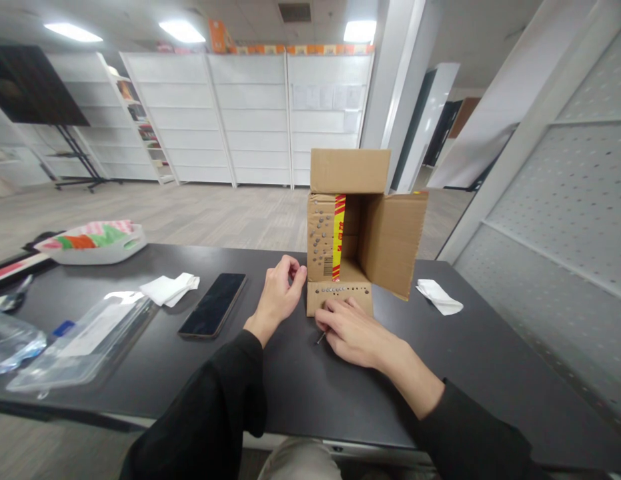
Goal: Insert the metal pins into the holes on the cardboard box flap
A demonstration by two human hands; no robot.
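Note:
A cardboard box [320, 267] stands on the dark table, its front flap folded out to the right and its lower flap [313, 307] hanging down onto the table. Many metal screw heads [317, 230] dot its left panel, and a row of holes and heads runs along the lower flap. My left hand [280, 290] is at the box's left edge, fingers curled in; anything inside them is hidden. My right hand [353, 330] lies over the lower flap with bent fingers. A thin dark screw [319, 339] sticks out below these fingers.
To my left lie a phone [213, 305], a crumpled tissue [170, 288], a clear plastic case [90, 347], a water bottle [13, 343] and a white tray [95, 250] with a colourful wrapper. Another tissue [439, 297] is at right, near a perforated panel [565, 220].

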